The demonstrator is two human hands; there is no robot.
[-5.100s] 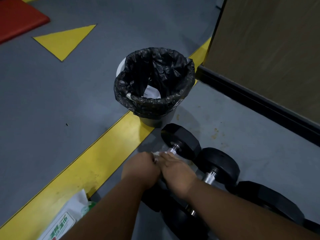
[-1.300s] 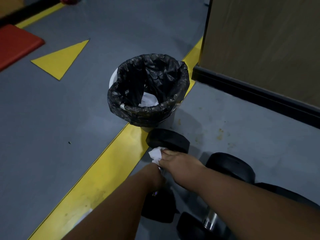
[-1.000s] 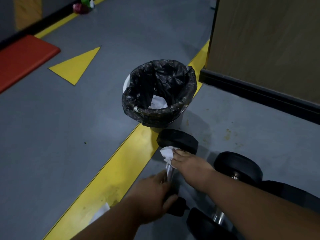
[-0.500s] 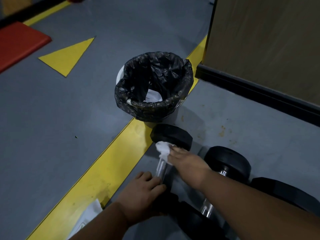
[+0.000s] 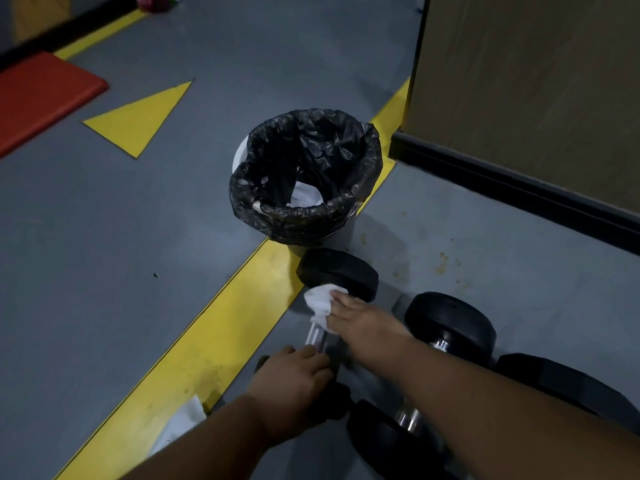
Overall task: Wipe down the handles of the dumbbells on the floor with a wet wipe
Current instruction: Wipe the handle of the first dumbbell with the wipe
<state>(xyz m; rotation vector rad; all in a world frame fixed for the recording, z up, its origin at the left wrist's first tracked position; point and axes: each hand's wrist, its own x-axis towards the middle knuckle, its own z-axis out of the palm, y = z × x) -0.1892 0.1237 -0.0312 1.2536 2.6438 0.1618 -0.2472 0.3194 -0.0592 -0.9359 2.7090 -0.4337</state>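
Observation:
A black dumbbell [image 5: 337, 270] with a chrome handle [image 5: 316, 337] lies on the grey floor beside the yellow stripe. My right hand [image 5: 363, 323] grips a crumpled white wet wipe [image 5: 320, 299] round the far end of that handle, next to the far head. My left hand [image 5: 294, 382] rests on the near head of the same dumbbell and covers most of it. A second dumbbell [image 5: 450, 323] lies just to the right, its handle partly hidden by my right forearm. More black dumbbell heads [image 5: 568, 382] lie at the lower right.
A white bin with a black liner [image 5: 304, 178] stands right behind the dumbbell, white paper inside. A wipe pack corner [image 5: 180, 422] shows at the lower left on the yellow stripe [image 5: 214, 334]. A wooden panel with a black base [image 5: 519, 188] runs along the right. A red mat [image 5: 38, 98] lies far left.
My left hand has come off the handle and now sits on the near dumbbell head. My right hand with the wipe has slid to the far end of the handle.

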